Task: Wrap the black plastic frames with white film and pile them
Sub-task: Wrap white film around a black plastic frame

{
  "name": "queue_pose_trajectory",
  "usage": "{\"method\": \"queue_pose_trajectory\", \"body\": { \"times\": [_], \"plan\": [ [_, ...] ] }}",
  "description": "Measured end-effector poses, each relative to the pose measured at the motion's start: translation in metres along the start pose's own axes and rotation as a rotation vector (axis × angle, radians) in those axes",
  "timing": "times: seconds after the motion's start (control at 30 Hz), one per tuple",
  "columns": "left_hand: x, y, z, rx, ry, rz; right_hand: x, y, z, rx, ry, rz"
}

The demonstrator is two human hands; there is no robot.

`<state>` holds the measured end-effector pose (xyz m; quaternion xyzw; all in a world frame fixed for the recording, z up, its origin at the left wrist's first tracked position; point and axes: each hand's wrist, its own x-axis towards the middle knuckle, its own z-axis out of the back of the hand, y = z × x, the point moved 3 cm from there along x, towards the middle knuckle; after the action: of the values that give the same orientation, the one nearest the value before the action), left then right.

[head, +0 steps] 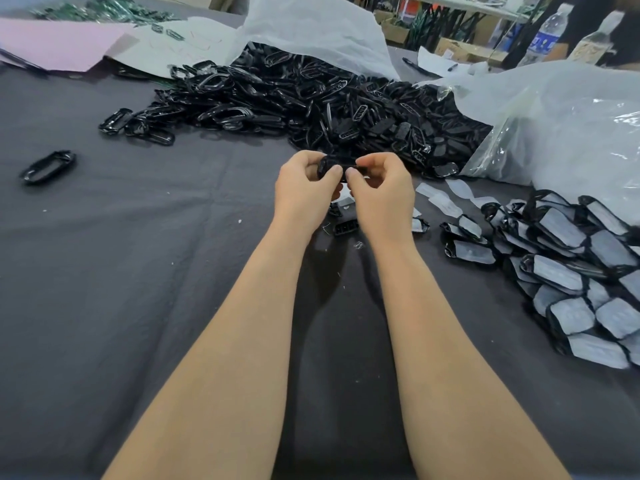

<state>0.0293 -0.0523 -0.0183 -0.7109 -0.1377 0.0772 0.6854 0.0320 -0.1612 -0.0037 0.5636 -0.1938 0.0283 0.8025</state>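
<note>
My left hand (306, 188) and my right hand (379, 187) both pinch one small black plastic frame (329, 166) above the dark table, at the middle of the view. Most of that frame is hidden by my fingers. Behind my hands lies a big heap of bare black frames (311, 98) spilling from a white bag. At the right sits a pile of frames wrapped in white film (568, 271). A few loose white film pieces (446, 199) lie between my right hand and that pile. A small black part (346, 226) lies on the cloth under my hands.
A single black frame (48, 166) lies alone at the left. A clear plastic bag (571, 126) bulges at the right. Pink paper (55, 43) and a white sheet cover the far left. Water bottles (550, 32) stand at the back right, beside another person's dark sleeve.
</note>
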Motion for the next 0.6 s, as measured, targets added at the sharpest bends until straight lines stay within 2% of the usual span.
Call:
{"method": "queue_pose_trajectory", "body": {
  "times": [0.13, 0.2, 0.3, 0.37, 0.47, 0.6],
  "plan": [
    [-0.0015, -0.0018, 0.0003, 0.023, -0.012, -0.031, -0.0014, 0.0001, -0.0014, -0.024, -0.047, 0.000],
    [-0.0018, -0.0022, 0.0007, -0.005, -0.020, -0.036, 0.0006, -0.0026, -0.0003, 0.010, -0.048, -0.068],
    [-0.0011, -0.0031, 0.0012, -0.062, -0.016, -0.039, 0.0039, -0.0058, 0.0005, 0.267, 0.006, -0.250],
    [-0.0008, -0.0041, 0.0009, -0.098, 0.000, -0.039, 0.0065, -0.0070, 0.0017, 0.387, 0.017, -0.301],
    [-0.0006, -0.0037, -0.0003, -0.144, 0.017, -0.018, 0.0081, -0.0089, 0.0029, 0.443, 0.006, -0.319],
    [0.0001, -0.0025, -0.0004, -0.133, 0.019, -0.020, 0.0078, -0.0084, 0.0034, 0.372, -0.013, -0.262]
  ]
}}
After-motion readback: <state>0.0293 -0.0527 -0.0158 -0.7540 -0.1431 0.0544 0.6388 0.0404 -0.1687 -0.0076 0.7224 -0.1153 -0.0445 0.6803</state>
